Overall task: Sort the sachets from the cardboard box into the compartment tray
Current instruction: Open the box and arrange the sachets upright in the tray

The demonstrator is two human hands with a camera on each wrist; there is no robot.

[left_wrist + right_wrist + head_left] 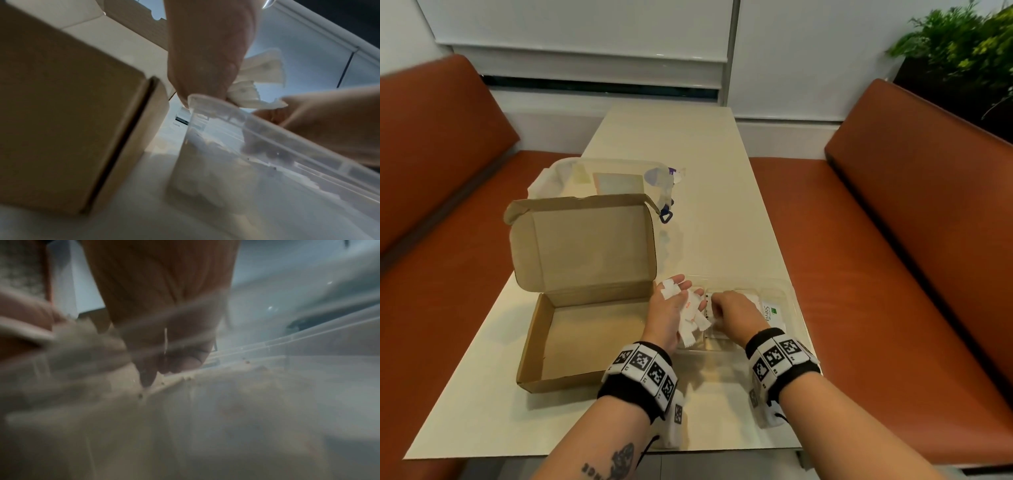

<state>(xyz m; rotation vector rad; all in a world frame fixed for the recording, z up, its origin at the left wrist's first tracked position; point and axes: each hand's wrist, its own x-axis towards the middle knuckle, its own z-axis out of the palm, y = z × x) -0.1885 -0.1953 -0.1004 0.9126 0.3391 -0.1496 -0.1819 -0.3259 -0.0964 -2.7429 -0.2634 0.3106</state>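
Observation:
The brown cardboard box (pixel 585 335) lies open on the left with its lid up, and its floor shows bare. My left hand (pixel 679 296) is palm up between the box and the clear compartment tray (pixel 789 291), with several white sachets (pixel 691 317) lying across its straight fingers. In the left wrist view these sachets (pixel 263 69) stick out past the left hand (pixel 205 56) above the tray rim (pixel 226 105). My right hand (pixel 717 310) curls down into a middle compartment, pinching what looks like a thin white sachet (pixel 165 340) seen edge-on. Stevia sachets (pixel 770 310) fill a right compartment.
A clear plastic container (pixel 619 178) with small items stands behind the box lid. The cream table (pixel 688 154) is narrow, with orange benches (pixel 893 274) on both sides. A potted plant (pixel 962 44) sits at the far right. The tray is near the table's right edge.

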